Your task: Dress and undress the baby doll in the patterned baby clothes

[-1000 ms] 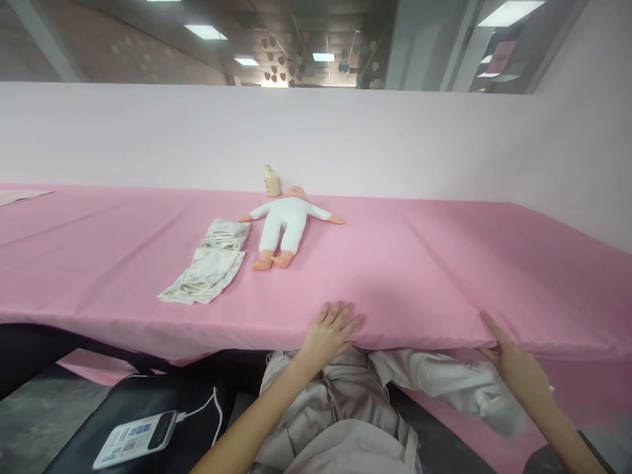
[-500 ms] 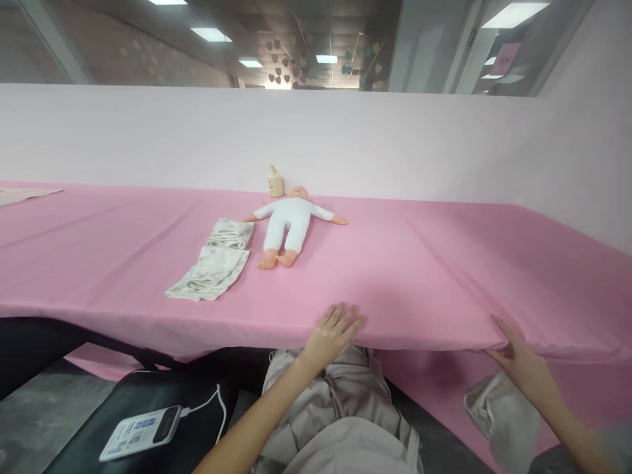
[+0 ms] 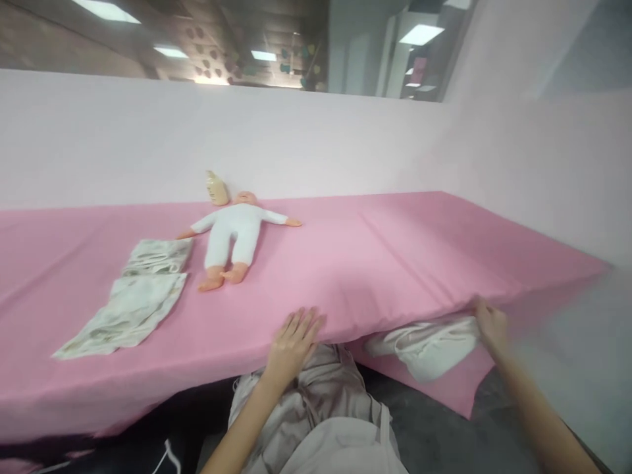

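My left hand lies flat, fingers stretched, on the front edge of a pink tablecloth. At the front right, my right hand is closed on the edge of that cloth; its fingertips are partly hidden. Just left of it, a white cloth item hangs below the edge, its upper part covered by the tablecloth. Beyond my left hand, a baby doll in a white suit lies on its back, arms spread. Two folded pale patterned cloths, a smaller one and a larger one, lie left of the doll.
A cream pump bottle stands by the doll's head, against the white wall. Another wall borders the right end of the table. A white cable shows at the lower left.
My view has turned right, so the doll and cloths sit further left. My right hand has moved along the edge and closed on the tablecloth. My left hand stays flat.
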The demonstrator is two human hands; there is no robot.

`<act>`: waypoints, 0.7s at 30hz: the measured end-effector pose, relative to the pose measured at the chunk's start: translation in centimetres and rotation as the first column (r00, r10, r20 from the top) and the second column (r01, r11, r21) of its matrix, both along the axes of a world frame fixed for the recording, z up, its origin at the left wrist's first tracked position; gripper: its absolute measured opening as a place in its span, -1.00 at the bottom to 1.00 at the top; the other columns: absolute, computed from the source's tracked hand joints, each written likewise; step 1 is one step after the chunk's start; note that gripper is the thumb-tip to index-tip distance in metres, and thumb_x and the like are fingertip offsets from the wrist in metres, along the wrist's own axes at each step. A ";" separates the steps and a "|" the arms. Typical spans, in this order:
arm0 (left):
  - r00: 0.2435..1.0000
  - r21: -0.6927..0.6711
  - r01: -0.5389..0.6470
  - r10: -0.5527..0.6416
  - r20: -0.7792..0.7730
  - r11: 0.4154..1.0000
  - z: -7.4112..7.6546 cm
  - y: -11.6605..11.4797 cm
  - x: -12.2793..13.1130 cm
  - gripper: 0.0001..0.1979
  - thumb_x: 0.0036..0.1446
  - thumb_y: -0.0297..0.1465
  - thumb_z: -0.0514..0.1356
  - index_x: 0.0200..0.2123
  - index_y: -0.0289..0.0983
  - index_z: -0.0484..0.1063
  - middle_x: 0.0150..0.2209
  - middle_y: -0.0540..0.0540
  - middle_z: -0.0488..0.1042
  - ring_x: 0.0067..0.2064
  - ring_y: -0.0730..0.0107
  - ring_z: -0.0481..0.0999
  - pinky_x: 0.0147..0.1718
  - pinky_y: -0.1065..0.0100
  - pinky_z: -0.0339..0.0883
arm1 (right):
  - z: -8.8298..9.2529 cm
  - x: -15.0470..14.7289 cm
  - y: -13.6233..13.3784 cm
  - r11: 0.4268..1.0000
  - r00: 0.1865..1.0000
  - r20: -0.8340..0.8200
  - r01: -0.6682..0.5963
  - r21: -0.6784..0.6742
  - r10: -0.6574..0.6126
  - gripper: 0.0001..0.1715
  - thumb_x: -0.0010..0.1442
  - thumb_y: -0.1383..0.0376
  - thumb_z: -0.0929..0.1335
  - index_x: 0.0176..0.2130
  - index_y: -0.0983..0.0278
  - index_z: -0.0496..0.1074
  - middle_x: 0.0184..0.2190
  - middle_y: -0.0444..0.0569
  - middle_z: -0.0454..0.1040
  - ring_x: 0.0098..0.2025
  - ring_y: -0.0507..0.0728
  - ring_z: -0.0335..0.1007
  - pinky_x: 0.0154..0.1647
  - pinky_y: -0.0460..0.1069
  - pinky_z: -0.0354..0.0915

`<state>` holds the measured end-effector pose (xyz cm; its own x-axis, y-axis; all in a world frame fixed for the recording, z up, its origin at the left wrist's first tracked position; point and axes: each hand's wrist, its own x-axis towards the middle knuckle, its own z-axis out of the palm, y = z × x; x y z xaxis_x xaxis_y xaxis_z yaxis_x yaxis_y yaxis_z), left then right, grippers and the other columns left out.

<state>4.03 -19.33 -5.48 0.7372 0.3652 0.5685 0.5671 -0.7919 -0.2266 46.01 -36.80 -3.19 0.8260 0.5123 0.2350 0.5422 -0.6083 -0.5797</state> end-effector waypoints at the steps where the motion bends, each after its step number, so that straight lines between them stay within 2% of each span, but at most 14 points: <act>1: 1.000 0.028 0.009 -0.009 0.009 1.000 0.0 0.1 0.0 -0.54 0.20 -0.34 0.06 0.18 -0.16 0.26 0.19 -0.04 0.29 0.17 0.15 0.32 0.14 0.15 0.16 | 0.1 0.1 0.2 1.000 0.998 -0.059 -0.011 -0.020 0.010 -0.17 0.21 -0.05 0.04 -0.35 0.63 0.44 -0.52 0.20 0.39 -0.41 0.23 0.37 -0.45 -0.03 0.21; 2: 1.000 0.055 0.020 -0.020 0.011 0.998 -0.1 0.2 0.0 -0.54 0.19 -0.35 0.07 0.17 -0.18 0.27 0.19 -0.05 0.29 0.16 0.14 0.32 0.13 0.15 0.17 | 0.1 0.1 0.6 0.999 0.995 -0.093 0.039 -0.031 -0.042 -0.20 0.21 -0.03 0.05 -0.36 0.61 0.45 -0.51 0.19 0.41 -0.38 0.23 0.38 -0.42 -0.03 0.20; 4: 0.999 0.097 0.045 -0.045 0.005 0.994 -0.3 0.6 0.0 -0.52 0.17 -0.39 0.08 0.18 -0.21 0.26 0.20 -0.07 0.28 0.15 0.11 0.33 0.12 0.13 0.18 | 0.2 0.0 1.4 0.997 0.993 -0.096 0.058 -0.044 -0.062 -0.26 0.23 0.05 0.05 -0.28 0.61 0.47 -0.42 0.23 0.46 -0.28 0.25 0.41 -0.34 -0.05 0.20; 7: 0.997 0.118 0.072 -0.073 0.005 0.990 -0.8 1.1 -0.1 -0.46 0.14 -0.40 0.09 0.22 -0.22 0.20 0.21 -0.09 0.25 0.16 0.07 0.32 0.12 0.10 0.18 | 0.0 0.0 2.5 0.978 0.985 -0.029 0.168 -0.123 -0.173 -0.32 0.23 0.19 0.02 -0.24 0.60 0.49 -0.31 0.34 0.49 -0.22 0.27 0.41 -0.29 -0.02 0.18; 10: 0.997 0.124 0.078 -0.081 0.016 0.989 -1.1 1.3 -0.2 -0.42 0.15 -0.39 0.10 0.25 -0.20 0.13 0.22 -0.08 0.23 0.17 0.06 0.31 0.13 0.10 0.16 | -0.2 0.3 2.7 0.954 0.969 0.032 0.246 -0.172 -0.244 -0.35 0.22 0.24 0.02 -0.20 0.59 0.50 -0.23 0.40 0.49 -0.18 0.29 0.41 -0.27 0.00 0.16; 14: 0.997 0.153 0.081 -0.081 -0.001 0.985 -1.1 1.4 -0.2 -0.43 0.17 -0.36 0.09 0.26 -0.23 0.13 0.23 -0.11 0.21 0.17 0.06 0.30 0.14 0.10 0.14 | -0.4 1.0 2.5 0.938 0.956 0.081 0.293 -0.185 -0.282 -0.38 0.22 0.25 0.05 -0.20 0.59 0.51 -0.24 0.41 0.50 -0.18 0.32 0.42 -0.27 0.02 0.14; 21: 0.997 0.180 0.079 -0.076 -0.021 0.981 -0.8 1.0 -0.2 -0.49 0.20 -0.31 0.10 0.22 -0.23 0.21 0.23 -0.13 0.22 0.17 0.06 0.30 0.16 0.11 0.11 | -0.1 2.3 2.3 0.918 0.933 0.155 0.350 -0.185 -0.325 -0.45 0.19 0.29 0.09 -0.26 0.53 0.54 -0.34 0.31 0.53 -0.27 0.27 0.44 -0.32 0.01 0.12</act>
<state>3.86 -18.31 -6.28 0.7676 0.1990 0.6092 0.5014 -0.7786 -0.3774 48.29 -34.46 -3.32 0.9308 0.2557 0.2611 0.3406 -0.8660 -0.3661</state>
